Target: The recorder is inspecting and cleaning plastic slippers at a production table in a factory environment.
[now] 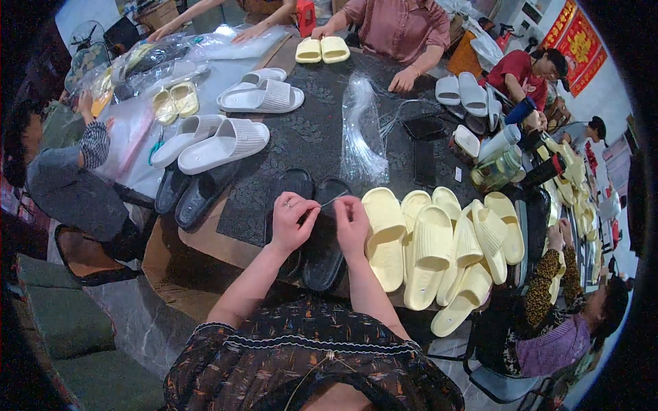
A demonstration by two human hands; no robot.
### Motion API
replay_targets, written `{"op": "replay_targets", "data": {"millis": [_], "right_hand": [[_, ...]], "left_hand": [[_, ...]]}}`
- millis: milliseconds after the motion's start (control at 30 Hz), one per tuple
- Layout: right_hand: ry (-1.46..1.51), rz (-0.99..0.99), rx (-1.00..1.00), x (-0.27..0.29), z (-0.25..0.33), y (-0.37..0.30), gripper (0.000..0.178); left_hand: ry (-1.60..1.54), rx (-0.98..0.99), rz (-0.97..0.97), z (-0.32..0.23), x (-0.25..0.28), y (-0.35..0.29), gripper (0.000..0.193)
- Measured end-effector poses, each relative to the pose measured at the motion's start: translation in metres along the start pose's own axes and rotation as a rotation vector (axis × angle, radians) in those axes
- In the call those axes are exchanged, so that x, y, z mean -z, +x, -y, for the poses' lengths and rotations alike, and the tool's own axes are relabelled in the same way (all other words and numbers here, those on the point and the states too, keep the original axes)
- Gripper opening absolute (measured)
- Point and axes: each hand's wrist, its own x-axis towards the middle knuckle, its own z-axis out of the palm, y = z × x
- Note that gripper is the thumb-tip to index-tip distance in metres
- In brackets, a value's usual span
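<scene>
Your one view sits on your head, looking steeply down and forward over the dark table (308,137). It's close to your hands, wide and bent at its rim.

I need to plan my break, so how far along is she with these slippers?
Possibly done, though I cannot tell: white pairs lie set aside at the left. In hand: the left hand and right hand pinch a thin clear tie over the black pair in front of her. Seemingly left: a pile of yellow slippers lies at her right, and a bundle of ties remains on the table.
</scene>
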Motion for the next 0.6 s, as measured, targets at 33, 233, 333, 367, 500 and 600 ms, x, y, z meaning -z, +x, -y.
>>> {"op": "replay_targets", "data": {"millis": [33, 233, 333, 367, 500, 600], "right_hand": [[0.139, -0.072, -0.043, 0.0007, 0.0013, 0.0035, 0.007], [-0.244, 0.055, 0.166, 0.0001, 0.0003, -0.0021, 0.009], [0.111, -0.080, -0.084, 0.0023, -0.0050, 0.0057, 0.009], [0.174, -0.077, -0.093, 0.0016, -0.0063, 0.0071, 0.009], [-0.276, 0.074, 0.239, 0.0005, -0.0006, -0.0016, 0.008], [-0.015, -0.001, 0.008, 0.0022, -0.0001, 0.0014, 0.007]], "left_hand": [[0.002, -0.003, -0.004, 0.0000, -0.0002, -0.0003, 0.008], [0.007, 0.004, -0.018, -0.0028, 0.0006, 0.0014, 0.008], [0.009, -0.001, -0.015, 0.0002, -0.0013, 0.0007, 0.008], [0.010, 0.000, -0.015, 0.0001, -0.0011, 0.0006, 0.008], [0.010, 0.006, 0.001, -0.0010, 0.0012, 0.0005, 0.008], [0.005, -0.005, -0.011, -0.0017, 0.0008, 0.0010, 0.008]]}}
